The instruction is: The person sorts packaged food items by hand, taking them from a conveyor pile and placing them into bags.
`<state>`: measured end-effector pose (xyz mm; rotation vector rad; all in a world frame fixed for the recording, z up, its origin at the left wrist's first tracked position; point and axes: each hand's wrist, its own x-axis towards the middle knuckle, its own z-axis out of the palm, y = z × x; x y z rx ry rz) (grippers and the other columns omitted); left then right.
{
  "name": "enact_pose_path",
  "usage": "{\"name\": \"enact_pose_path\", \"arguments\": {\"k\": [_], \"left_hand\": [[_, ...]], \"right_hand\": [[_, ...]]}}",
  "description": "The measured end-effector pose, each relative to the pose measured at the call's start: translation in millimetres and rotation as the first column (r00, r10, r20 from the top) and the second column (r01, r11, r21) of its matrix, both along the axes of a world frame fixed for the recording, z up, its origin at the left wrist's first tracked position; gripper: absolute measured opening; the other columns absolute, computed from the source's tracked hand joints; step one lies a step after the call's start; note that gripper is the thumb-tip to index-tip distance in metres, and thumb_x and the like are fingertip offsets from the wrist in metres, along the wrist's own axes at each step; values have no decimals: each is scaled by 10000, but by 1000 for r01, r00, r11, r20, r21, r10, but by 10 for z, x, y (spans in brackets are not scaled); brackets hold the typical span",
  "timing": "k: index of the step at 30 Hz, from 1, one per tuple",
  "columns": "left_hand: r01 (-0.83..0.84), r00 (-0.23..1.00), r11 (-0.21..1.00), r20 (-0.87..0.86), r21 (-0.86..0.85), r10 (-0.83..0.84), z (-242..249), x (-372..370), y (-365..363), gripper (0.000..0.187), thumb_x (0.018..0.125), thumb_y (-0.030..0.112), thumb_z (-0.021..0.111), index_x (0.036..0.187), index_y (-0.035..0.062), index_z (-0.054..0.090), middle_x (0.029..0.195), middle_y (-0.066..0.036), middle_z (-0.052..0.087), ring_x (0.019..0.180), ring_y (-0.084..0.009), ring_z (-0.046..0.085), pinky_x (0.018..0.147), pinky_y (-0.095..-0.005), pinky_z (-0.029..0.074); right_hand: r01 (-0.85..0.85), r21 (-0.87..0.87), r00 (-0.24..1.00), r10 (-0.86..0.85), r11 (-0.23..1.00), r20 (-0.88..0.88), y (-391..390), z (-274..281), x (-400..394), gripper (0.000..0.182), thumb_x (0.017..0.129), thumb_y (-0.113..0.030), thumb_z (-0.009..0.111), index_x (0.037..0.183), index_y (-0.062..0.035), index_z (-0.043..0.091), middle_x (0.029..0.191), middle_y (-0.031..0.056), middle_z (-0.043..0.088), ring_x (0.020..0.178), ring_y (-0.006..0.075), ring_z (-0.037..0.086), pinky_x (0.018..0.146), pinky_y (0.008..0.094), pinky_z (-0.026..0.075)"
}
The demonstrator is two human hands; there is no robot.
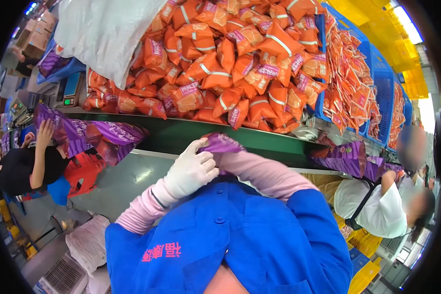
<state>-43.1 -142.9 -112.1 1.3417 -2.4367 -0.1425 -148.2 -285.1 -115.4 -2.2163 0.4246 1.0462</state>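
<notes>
The left hand [190,172], in a white glove with a pink sleeve behind it, grips a purple packet [219,145] by its edge, fingers closed on the wrapper. The packet sits at the near edge of the green conveyor belt [191,134], close to the person's chest and above the blue jacket [240,240]. The right hand is hidden behind the purple packet; only its pink-sleeved forearm [264,174] shows, reaching up to the packet, so whether that hand is clenched or released cannot be told.

On the far side of the conveyor belt lies a big heap of orange packets [230,63], partly covered at its left end by a white plastic sack [103,34]. To the right of the belt stand blue crates [384,93] stacked with more orange packets. At the left end of the belt, a co-worker in a black shirt [19,169] raises a hand to a bunch of purple bags [83,134], with a red crate just beside them. At the right end of the belt, another person in a white shirt [367,201] leans near more purple bags.
</notes>
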Motion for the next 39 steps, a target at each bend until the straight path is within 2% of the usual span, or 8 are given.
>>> {"name": "enact_pose_path", "arguments": {"k": [8, 14, 17, 20, 26, 32, 34, 39], "left_hand": [[-251, 968, 968, -5, 31, 251, 122, 475, 255, 78, 740, 141, 676, 801, 149, 627, 841, 32, 637, 1022, -157, 668, 1111, -600, 424], [-383, 924, 923, 25, 43, 382, 232, 470, 261, 186, 693, 133, 778, 823, 127, 645, 931, 5, 673, 1073, -209, 661, 1118, -615, 398], [-371, 919, 926, -117, 64, 376, 454, 330, 143, 256, 673, 160, 839, 876, 118, 689, 975, -15, 702, 1079, -236, 664, 1124, -609, 390], [-326, 928, 945, -201, -33, 313, 559, 104, -44, 234, 686, 151, 833, 873, 114, 696, 959, -29, 714, 1038, -260, 678, 1139, -593, 385], [52, 939, 996, -337, -76, -74, 692, -986, -752, 395, 662, 185, 844, 1027, 103, 718, 1104, -53, 692, 1120, -275, 639, 1081, -542, 439], [343, 860, 889, -279, -302, -427, 436, -2598, -1562, 603, 697, 211, 814, 1271, 103, 664, 1314, -57, 630, 1301, -264, 545, 1154, -482, 401], [256, 949, 866, -60, -430, -311, 169, -2956, -1882, 441, 771, 237, 773, 1191, 122, 708, 1224, -57, 681, 1261, -251, 584, 1139, -463, 394], [321, 945, 885, 170, -336, -278, -182, -2759, -1750, 81, 843, 186, 618, 773, 178, 657, 783, 6, 666, 881, -176, 671, 1088, -441, 420]], "right_hand": [[-2, 190, 943, -61, 982, 326, -397, 637, 190, 284, 873, -225, 676, 1129, -153, 775, 1011, 136, 768, 949, 313, 747, 831, 451, 593], [165, -747, 950, 100, 644, 295, -1079, -1378, 151, 275, 969, -262, 615, 1198, -152, 721, 1100, 163, 735, 1019, 355, 717, 866, 476, 597], [618, -434, 777, -424, 655, 466, -1134, -1989, 192, 325, 1001, -276, 532, 1272, -188, 688, 1175, 156, 724, 1094, 349, 715, 900, 544, 584], [540, -366, 804, -335, 758, 491, -1119, -914, -153, 452, 885, -267, 705, 1322, -167, 650, 1178, 184, 713, 1142, 391, 682, 969, 524, 547], [395, 855, -172, -887, 336, 429, -858, 793, -2055, 757, 776, -69, 786, 1479, -45, 507, 1327, 138, 655, 1247, 219, 639, 1077, 373, 505], [376, 908, -717, -564, 183, 410, -339, 1154, -4058, 706, 808, -129, 841, 1429, -18, 523, 1304, 134, 670, 1156, 297, 689, 996, 444, 574], [601, 791, -672, -608, -115, 422, -358, 943, -4210, 674, 792, -65, 813, 1412, -28, 552, 1268, 80, 684, 1146, 246, 693, 975, 380, 567], [818, -313, 571, -615, 483, 543, -277, 764, -4015, 542, 846, -84, 699, 1381, -73, 612, 1084, 198, 717, 1088, 287, 710, 929, 423, 553]]}}
